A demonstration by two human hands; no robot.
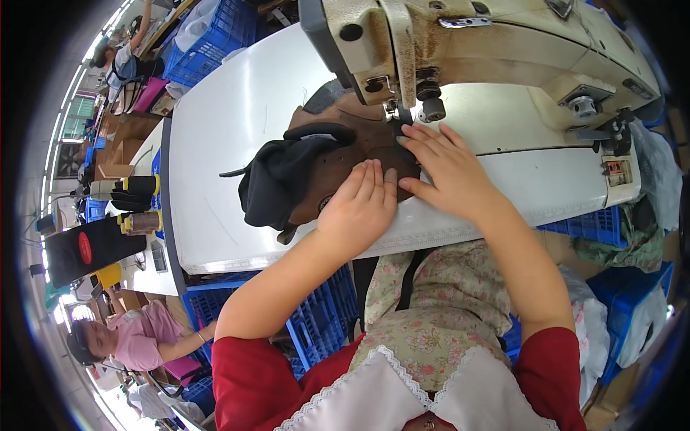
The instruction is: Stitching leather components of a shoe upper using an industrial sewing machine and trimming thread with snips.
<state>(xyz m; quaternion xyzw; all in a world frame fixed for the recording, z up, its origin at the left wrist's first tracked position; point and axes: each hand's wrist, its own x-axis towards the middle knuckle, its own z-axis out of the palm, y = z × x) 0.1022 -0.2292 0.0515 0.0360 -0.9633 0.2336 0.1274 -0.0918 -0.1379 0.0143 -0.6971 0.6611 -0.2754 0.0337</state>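
Observation:
A brown and black shoe upper [338, 167], by its look, lies on the white sewing machine table, its soft black lining bunched up on the left. My left hand [361, 205] rests flat on the brown part, fingers stretched out and side by side. Flat on the right edge of the work is my right hand [449, 171], fingers spread, with its fingertips just in front of the presser foot [390, 110]. The foot stands at the upper's far edge; I cannot make out the needle's tip. Part of the upper is hidden beneath my hands.
The sewing machine's head [431, 50] overhangs the far side of the white table [215, 165]. Blue crates [316, 323] stand below its near edge. Thread spools [144, 223] are on a neighbouring table at left. Two other people [147, 341] sit further left.

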